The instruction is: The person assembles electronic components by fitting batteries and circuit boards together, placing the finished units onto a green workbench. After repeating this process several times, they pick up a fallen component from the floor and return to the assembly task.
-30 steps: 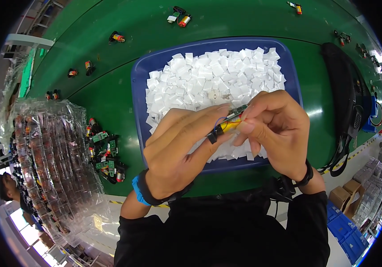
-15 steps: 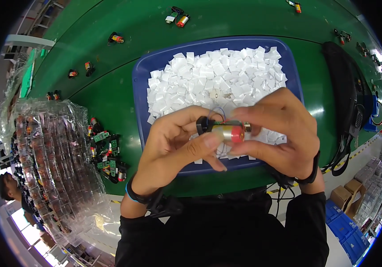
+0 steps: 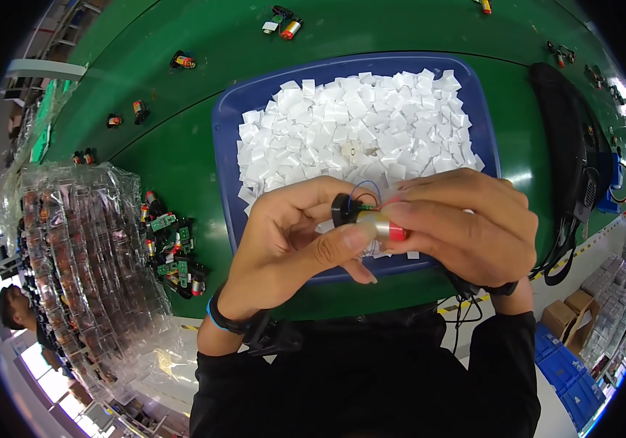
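Note:
Between both hands is a small battery assembly (image 3: 380, 225): a gold cylindrical battery cell with a red end, thin wires and a round black part. My left hand (image 3: 295, 244) pinches the gold cell with its thumb, near the black part. My right hand (image 3: 470, 226) is closed over the red end, its thumb and fingers at the wires; the fingertips partly hide what they grip there. The hands are over the near side of a blue tray (image 3: 224, 171) heaped with small white square pieces (image 3: 357, 117).
Left of the tray lies a pile of battery assemblies with green circuit boards (image 3: 174, 244), beside stacked clear plastic trays (image 3: 87, 270). More assemblies (image 3: 284, 23) are scattered on the far green table (image 3: 400, 29). A black device (image 3: 568, 139) with cables stands on the right. A person (image 3: 17, 306) is at far left.
My right hand has turned and closed further over the cell's red end, covering more of it. My left hand keeps its hold. The view has shifted slightly.

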`<state>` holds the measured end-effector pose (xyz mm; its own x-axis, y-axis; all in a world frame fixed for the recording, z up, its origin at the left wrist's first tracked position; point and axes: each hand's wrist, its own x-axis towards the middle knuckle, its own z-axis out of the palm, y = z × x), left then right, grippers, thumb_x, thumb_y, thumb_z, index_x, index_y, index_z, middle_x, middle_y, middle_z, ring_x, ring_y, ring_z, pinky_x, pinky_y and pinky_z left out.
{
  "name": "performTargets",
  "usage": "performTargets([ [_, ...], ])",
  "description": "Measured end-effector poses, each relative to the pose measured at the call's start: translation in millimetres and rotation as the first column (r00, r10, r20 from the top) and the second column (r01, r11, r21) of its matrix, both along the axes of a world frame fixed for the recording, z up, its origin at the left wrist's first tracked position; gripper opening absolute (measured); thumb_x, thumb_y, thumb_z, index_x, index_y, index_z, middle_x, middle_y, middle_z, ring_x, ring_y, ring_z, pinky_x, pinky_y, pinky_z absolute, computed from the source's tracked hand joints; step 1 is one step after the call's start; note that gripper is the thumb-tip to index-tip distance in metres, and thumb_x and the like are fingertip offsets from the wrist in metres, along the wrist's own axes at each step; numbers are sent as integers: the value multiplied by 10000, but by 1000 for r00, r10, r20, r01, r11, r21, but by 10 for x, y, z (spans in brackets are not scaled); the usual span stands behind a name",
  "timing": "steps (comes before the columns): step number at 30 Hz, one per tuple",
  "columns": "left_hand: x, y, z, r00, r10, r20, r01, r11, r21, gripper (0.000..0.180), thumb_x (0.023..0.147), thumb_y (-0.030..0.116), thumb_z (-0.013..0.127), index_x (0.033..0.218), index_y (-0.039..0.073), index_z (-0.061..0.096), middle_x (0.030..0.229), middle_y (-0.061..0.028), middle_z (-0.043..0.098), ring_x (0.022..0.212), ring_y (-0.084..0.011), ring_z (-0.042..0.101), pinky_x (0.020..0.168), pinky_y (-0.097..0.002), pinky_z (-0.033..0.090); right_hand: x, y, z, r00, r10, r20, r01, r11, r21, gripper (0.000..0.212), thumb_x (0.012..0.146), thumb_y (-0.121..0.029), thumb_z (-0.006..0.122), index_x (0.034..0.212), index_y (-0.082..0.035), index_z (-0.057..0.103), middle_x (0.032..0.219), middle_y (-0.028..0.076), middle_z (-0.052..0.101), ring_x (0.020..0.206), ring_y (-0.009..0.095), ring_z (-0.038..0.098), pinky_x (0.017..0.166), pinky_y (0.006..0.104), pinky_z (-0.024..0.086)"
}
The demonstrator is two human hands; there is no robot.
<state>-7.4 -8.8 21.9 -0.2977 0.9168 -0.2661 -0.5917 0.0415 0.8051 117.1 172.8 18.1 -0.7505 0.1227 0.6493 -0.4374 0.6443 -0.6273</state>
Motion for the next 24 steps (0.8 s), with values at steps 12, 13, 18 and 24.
performTargets([
  [12, -28, -49, -22, 997, -59, 43, 57, 998, 36, 316, 928, 57, 662, 1203, -73, 581, 998, -139, 678, 813, -165, 664, 672, -324, 622, 25, 40, -8, 993, 118, -17, -119, 993, -6, 373, 639, -149, 867, 956, 1, 738, 900, 140, 721, 801, 258, 731, 670, 328, 607],
  [13, -25, -48, -42, 998, -58, 23, 58, 998, 33, 315, 929, 62, 663, 1203, -71, 582, 991, -139, 680, 800, -165, 667, 668, -321, 620, 20, 47, -4, 993, 120, -15, -120, 993, -4, 373, 639, -149, 867, 956, 1, 738, 900, 140, 721, 801, 258, 731, 670, 328, 607],
  [18, -8, -14, -33, 999, -45, -8, 45, 999, -11, 308, 930, 73, 667, 1195, -63, 589, 971, -132, 687, 776, -158, 672, 646, -279, 598, 22, 93, 17, 987, 154, 40, -155, 988, 12, 357, 644, -138, 861, 950, 2, 742, 911, 140, 721, 805, 262, 729, 660, 316, 600],
  [24, -14, -10, 37, 969, -29, -247, -2, 992, -122, 317, 913, 81, 693, 1186, -48, 599, 976, -117, 689, 780, -131, 656, 622, -231, 562, -12, 104, 10, 989, 114, 96, -123, 989, 88, 318, 652, -105, 850, 933, 3, 748, 913, 134, 717, 790, 252, 718, 647, 309, 584],
])
